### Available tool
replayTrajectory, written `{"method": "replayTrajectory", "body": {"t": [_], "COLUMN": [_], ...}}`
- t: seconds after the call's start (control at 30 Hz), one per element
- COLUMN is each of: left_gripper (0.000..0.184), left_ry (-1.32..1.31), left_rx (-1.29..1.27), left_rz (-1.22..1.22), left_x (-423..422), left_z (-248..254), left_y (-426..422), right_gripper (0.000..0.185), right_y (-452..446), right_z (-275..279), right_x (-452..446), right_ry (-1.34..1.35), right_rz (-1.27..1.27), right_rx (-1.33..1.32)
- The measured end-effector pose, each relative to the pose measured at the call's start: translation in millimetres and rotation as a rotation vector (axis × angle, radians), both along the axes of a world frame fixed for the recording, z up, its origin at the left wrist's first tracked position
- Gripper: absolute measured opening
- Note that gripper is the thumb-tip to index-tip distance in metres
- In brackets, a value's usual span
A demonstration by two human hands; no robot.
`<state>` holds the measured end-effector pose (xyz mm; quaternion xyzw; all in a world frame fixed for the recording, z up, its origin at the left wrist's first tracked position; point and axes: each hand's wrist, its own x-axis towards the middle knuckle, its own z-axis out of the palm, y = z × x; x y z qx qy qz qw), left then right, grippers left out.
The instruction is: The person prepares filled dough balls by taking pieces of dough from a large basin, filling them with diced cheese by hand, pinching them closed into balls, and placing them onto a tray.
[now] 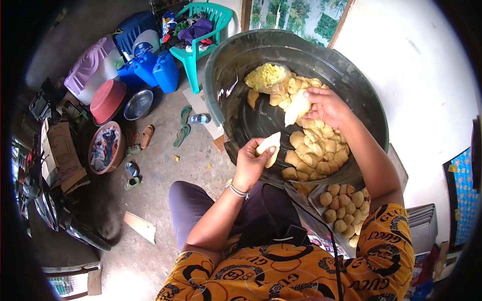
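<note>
My left hand (247,164) is closed around a flattened pale piece of dough (271,145), thumb on top, near the front rim of a large black basin (226,65). Over the basin's middle, my right hand (327,104) grips another pale, elongated piece of dough (297,109) between thumb and fingers. Beneath and beside it lie many cut dough lumps (316,150), piled on the basin's right side. A clear bag of yellow crumbly filling (268,76) rests at the pile's far end. Close to my lap, a tray (316,198) holds rounded dough balls (344,208).
On the left floor stand a pink tub of clothes (120,148), a metal bowl (138,105), blue jugs (165,71) and scattered slippers (182,135). A green chair (190,65) piled with clothes is behind the basin. A motorcycle (65,220) is at far left.
</note>
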<state>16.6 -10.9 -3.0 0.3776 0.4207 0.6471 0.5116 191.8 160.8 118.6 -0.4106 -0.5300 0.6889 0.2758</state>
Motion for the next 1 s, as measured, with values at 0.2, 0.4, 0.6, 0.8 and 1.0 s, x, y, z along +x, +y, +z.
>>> {"method": "replayTrajectory", "body": {"t": [0.2,0.4,0.6,0.8,1.0], "left_gripper": [0.073,0.055,0.023,0.021,0.019], "left_ry": [-0.011,-0.071,-0.219,-0.166,-0.145], "left_rx": [0.093,0.084,0.087,0.137,0.024], "left_rz": [0.125,0.011,0.011,-0.057,0.015], "left_x": [4,2,-1,1,2], "left_z": [-5,-12,-1,-3,2], "left_y": [7,16,7,8,5], "right_gripper": [0.027,0.033,0.035,0.039,0.012], "right_y": [20,-20,-53,-61,-66], "right_z": [4,-7,-17,-37,-44], "right_x": [20,-7,-28,-36,-42], "right_ry": [0.108,0.109,-0.119,-0.187,-0.376], "right_rz": [-0.178,0.246,0.604,0.61,0.469], "right_rx": [-0.003,-0.048,0.14,0.123,0.822]}}
